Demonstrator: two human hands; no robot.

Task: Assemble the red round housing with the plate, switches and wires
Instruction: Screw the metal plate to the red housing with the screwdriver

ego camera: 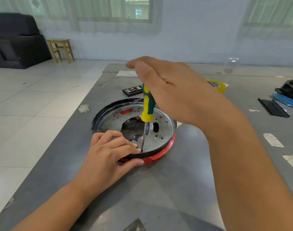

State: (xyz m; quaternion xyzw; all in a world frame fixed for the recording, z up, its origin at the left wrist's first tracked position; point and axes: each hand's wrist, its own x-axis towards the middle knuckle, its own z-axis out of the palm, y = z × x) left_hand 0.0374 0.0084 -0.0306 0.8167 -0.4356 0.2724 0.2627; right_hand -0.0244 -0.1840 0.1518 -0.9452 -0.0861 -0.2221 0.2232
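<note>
The red round housing (pixel 156 156) lies on the grey table with a black rim and a perforated metal plate (pixel 164 129) set inside it. A dark opening shows in the plate's middle. My left hand (pixel 109 152) grips the housing's near edge, fingers on the plate and thumb on the red side. My right hand (pixel 167 90) holds the top of a green and yellow screwdriver (pixel 148 105) upright. Its tip meets the plate's near rim right beside my left fingertips. No switches or wires are plainly visible.
A black case of screwdriver bits (pixel 132 90) lies behind the housing. A yellow tape roll (pixel 217 85) sits at the right, with a black and blue part (pixel 290 94) and a black strip (pixel 273 107) farther right. The table's left edge (pixel 72 117) drops to tiled floor.
</note>
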